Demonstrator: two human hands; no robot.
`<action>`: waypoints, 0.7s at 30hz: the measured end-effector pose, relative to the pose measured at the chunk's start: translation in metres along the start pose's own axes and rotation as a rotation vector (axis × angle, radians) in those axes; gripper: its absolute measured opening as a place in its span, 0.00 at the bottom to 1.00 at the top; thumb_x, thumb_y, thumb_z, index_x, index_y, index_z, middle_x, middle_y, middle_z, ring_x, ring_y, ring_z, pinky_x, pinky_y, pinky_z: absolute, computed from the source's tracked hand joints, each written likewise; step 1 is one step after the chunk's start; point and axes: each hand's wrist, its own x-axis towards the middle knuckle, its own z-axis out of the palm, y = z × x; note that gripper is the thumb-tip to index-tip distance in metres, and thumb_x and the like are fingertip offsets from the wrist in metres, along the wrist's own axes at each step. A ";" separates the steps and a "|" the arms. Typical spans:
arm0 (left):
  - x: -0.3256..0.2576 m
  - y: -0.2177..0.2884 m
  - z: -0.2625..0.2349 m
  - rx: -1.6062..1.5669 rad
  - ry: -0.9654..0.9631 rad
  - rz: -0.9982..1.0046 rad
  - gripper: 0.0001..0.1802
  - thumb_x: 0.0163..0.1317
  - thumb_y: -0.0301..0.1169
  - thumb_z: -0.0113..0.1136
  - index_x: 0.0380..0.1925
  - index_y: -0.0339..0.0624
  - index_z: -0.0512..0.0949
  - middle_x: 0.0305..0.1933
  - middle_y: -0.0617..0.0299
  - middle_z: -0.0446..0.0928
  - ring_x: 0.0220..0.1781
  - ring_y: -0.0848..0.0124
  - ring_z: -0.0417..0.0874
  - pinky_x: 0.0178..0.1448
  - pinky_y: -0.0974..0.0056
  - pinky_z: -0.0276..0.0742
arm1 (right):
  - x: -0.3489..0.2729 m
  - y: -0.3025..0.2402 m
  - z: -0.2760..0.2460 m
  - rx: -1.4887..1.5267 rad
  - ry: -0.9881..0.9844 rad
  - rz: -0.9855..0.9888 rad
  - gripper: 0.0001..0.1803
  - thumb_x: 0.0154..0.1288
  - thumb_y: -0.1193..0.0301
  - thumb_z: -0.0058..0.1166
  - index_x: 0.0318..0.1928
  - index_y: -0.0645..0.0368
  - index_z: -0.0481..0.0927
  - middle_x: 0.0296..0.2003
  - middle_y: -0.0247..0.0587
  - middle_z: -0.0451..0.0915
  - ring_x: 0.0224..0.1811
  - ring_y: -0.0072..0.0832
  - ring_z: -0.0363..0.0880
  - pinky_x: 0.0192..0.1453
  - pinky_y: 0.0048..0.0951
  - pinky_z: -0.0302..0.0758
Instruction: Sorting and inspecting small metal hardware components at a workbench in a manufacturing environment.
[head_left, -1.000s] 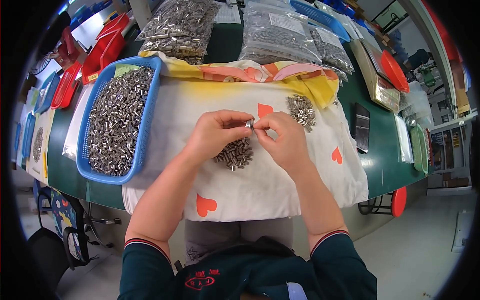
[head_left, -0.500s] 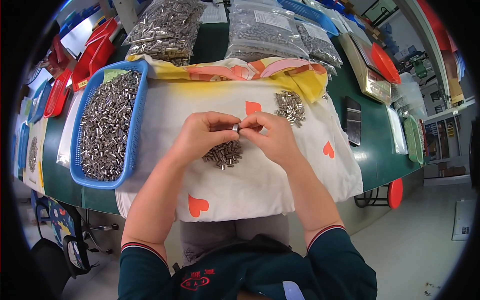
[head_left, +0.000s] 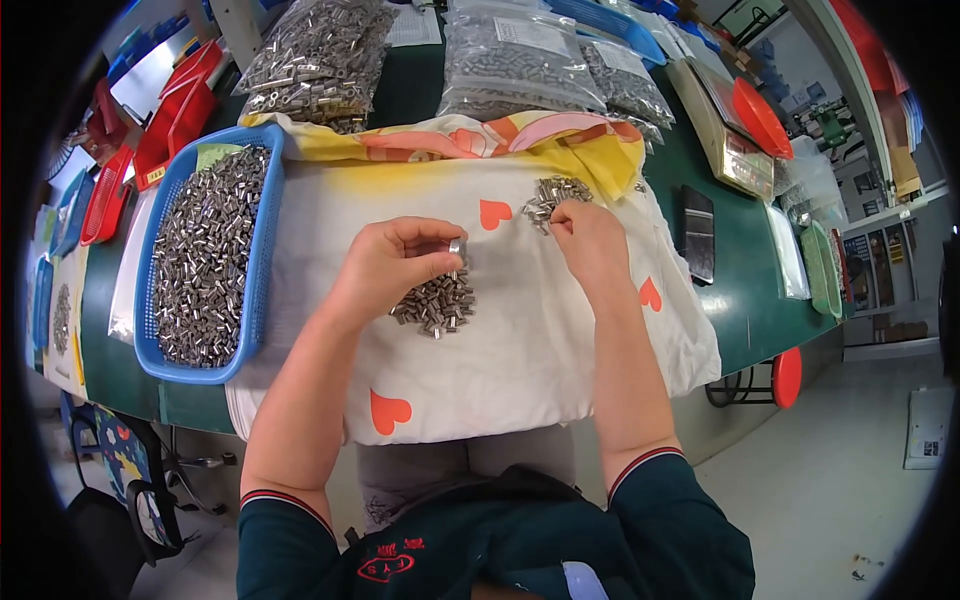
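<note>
With the middle of the white cloth (head_left: 530, 380) as the clock's centre and 12 straight ahead, a pile of short metal tubes (head_left: 437, 310) lies near that centre. It is partly hidden by the left hand (head_left: 385, 265), which pinches a silver metal piece (head_left: 457, 253) between thumb and fingers. At 1 o'clock the right hand (head_left: 597, 250) has its fingers drawn narrow at the smaller pile (head_left: 546, 196), covering part of it; I cannot tell whether they grip anything. At 9 o'clock, a blue basket (head_left: 259, 265) is heaped with short metal tubes, a pale green slip (head_left: 215, 155) at its far end. Between 2 and 3, a black phone (head_left: 698, 235) lies on the green worktop (head_left: 740, 305). At 12, the cloth's bunched, coloured edge (head_left: 490, 140) stands between both piles and the clear bags. Farther out, a green basket (head_left: 822, 268) is at 3, a red dish (head_left: 762, 118) at 2 and red trays (head_left: 105, 200) near 10. Beyond the bunched edge, the bag at 11 (head_left: 315, 70) is full of metal parts, the labelled bag at 12 (head_left: 515, 85) holds small grey pieces, and a smaller bag (head_left: 630, 95) sits at 1
</note>
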 end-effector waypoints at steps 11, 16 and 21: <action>0.000 0.001 0.004 -0.154 -0.043 -0.021 0.13 0.51 0.20 0.58 0.39 0.32 0.75 0.35 0.62 0.77 0.36 0.78 0.77 0.43 0.74 0.73 | -0.022 -0.043 -0.005 1.156 -0.198 0.005 0.04 0.52 0.76 0.53 0.29 0.62 0.76 0.24 0.31 0.76 0.27 0.17 0.71 0.33 0.20 0.69; 0.000 -0.003 0.003 -0.179 -0.055 0.007 0.13 0.51 0.21 0.58 0.39 0.32 0.75 0.35 0.61 0.77 0.36 0.78 0.77 0.43 0.74 0.74 | -0.026 -0.054 -0.002 1.021 -0.239 -0.107 0.04 0.51 0.76 0.54 0.30 0.62 0.77 0.26 0.31 0.77 0.28 0.16 0.72 0.34 0.19 0.69; 0.000 -0.007 0.004 -0.105 -0.017 0.014 0.13 0.51 0.21 0.58 0.40 0.32 0.75 0.35 0.61 0.77 0.36 0.78 0.77 0.42 0.74 0.74 | -0.032 -0.064 -0.005 0.783 -0.058 -0.207 0.04 0.48 0.78 0.54 0.28 0.61 0.76 0.25 0.37 0.76 0.26 0.24 0.74 0.32 0.23 0.70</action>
